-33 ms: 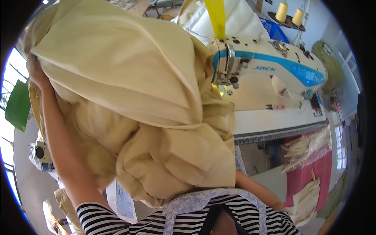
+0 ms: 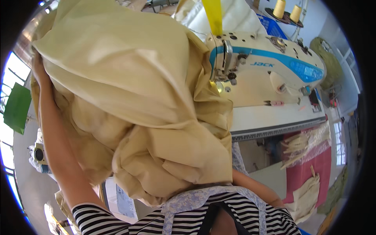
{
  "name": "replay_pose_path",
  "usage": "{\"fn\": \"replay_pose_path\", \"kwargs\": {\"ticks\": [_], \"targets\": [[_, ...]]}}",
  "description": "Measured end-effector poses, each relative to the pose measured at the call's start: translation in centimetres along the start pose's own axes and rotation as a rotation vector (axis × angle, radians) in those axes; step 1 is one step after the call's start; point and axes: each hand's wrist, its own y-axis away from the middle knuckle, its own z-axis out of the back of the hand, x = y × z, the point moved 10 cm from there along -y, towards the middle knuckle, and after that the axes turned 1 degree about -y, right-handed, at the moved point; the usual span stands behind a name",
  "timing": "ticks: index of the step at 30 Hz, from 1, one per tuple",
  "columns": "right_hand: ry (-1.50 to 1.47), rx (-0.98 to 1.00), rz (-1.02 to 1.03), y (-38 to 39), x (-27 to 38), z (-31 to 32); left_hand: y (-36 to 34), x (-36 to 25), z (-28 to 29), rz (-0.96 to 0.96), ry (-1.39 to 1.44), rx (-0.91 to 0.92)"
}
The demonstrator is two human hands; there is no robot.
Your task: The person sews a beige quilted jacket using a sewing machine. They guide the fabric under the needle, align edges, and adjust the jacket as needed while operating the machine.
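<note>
A large heap of beige cloth fills the left and middle of the view, bunched from the top edge down to the person's floral apron, and hides most of what lies beneath it. The left hand is at the heap's far left edge, its fingers tucked behind a fold, so I cannot tell whether they pinch or lie spread. The right forearm runs under the cloth's lower right side; the right hand is wholly covered, its fingers impossible to make out. The cloth's right side reaches the needle end of a white and blue sewing machine, but whether any fabric sits under the needle is unclear. A yellow strip above that end is cut off by the top edge. Small pink-handled snips lie on the machine's bed, near the white table. At lower right, clear plastic blurs the outlines of pale strips over red cloth
</note>
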Motion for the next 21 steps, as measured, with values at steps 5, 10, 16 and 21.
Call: {"fn": "replay_pose_path", "kwargs": {"ticks": [5,10,16,21], "targets": [[0.091,-0.051,0.071,-1.5,2.4,-2.7,9.9,-5.0,-11.1,-0.479,-0.462,0.463],[0.200,-0.089,0.111,-3.1,5.2,-2.0,48.2,-15.2,-18.0,-0.694,0.111,1.128],[-0.043,-0.225,0.040,-0.5,4.8,1.8,45.8,1.1,-15.5,-0.937,-0.825,1.318],[-0.647,0.022,-0.094,0.8,-1.0,-2.8,37.7,1.0,-8.8,-0.922,-0.951,1.220]]}}
